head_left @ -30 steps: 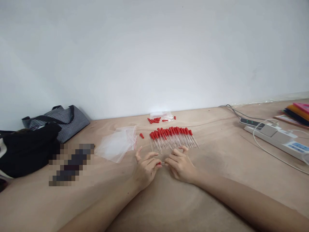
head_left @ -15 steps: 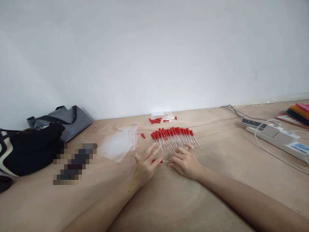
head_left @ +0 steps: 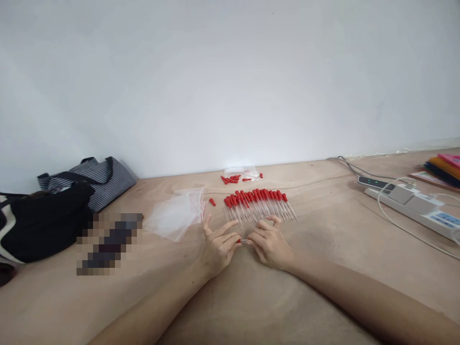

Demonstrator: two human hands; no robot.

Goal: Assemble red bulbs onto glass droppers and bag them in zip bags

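Dropper bulb [head_left: 239, 241] and clear tube [head_left: 245, 240], lying between both hands, nearer than the row of red-capped droppers [head_left: 256, 193]. Closing in from a looser hold a moment earlier, leaving less tube showing; pinching the bulb with the left hand [head_left: 217, 247] and the tube with the right hand [head_left: 270, 245], holding both grips nearly closed.
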